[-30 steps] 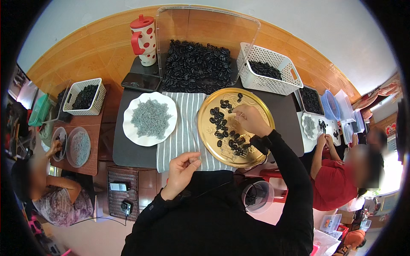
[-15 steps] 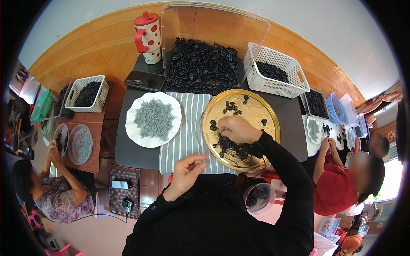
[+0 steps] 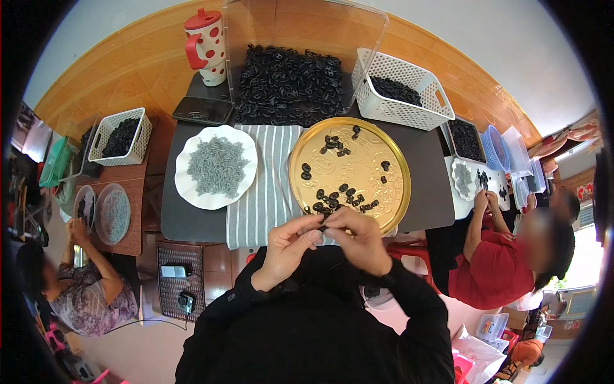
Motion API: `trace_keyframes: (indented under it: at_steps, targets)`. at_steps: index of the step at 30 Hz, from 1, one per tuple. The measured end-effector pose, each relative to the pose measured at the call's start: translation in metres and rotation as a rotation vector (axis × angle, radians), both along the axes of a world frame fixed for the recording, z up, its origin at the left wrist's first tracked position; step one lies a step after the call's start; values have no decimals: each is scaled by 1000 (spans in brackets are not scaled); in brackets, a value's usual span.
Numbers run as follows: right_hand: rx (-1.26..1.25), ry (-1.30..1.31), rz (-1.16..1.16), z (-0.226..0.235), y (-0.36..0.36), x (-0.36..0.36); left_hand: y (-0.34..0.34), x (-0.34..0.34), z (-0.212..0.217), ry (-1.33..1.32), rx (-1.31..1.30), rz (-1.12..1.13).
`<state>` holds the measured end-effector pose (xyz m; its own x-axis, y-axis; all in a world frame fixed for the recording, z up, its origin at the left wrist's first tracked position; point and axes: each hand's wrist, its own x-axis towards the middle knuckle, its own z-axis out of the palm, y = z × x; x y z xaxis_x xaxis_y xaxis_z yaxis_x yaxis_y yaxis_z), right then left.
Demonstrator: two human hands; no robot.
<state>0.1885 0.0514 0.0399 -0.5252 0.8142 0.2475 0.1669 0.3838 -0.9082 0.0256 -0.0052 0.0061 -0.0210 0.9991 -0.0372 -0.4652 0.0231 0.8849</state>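
Just in front of my body, over the near edge of the table, my two hands meet at the fingertips. My left hand [image 3: 288, 248] is closed in a pinch; what it holds is too small to make out. Fingers pressed together, my right hand [image 3: 362, 242] grips a small black plastic piece [image 3: 323, 225] that shows only as a dark bit between the fingertips. Right behind them lies a round gold tray [image 3: 390, 211] with loose black two-holed pieces [image 3: 332, 200] scattered in groups. A white scalloped plate [image 3: 183, 185] to the left holds a heap of small grey-green pieces [image 3: 219, 168].
A striped cloth [image 3: 256, 221] lies between plate and tray. Behind stand a clear bin of black pieces [image 3: 291, 83], a white basket [image 3: 409, 110], a dark phone [image 3: 203, 110] and a spotted tumbler [image 3: 208, 54]. Co-workers sit at the left [image 3: 96, 288] and right [image 3: 492, 269].
My right hand has left the tray's black pieces and come back to my left hand; the fingertips now meet. The whole view has shifted slightly, and black pieces lie more spread out.
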Motion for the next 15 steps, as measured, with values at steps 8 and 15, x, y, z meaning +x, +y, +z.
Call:
trace_keyframes:
  at_steps: [8, 15]
  targets:
    - [200, -109, -117, -12, -11, 9, 0, -15, -11, 286, 55, 37]
    - [375, -466, -91, -11, 45, 18, 22, -40, -16, 1065, 290, 284]
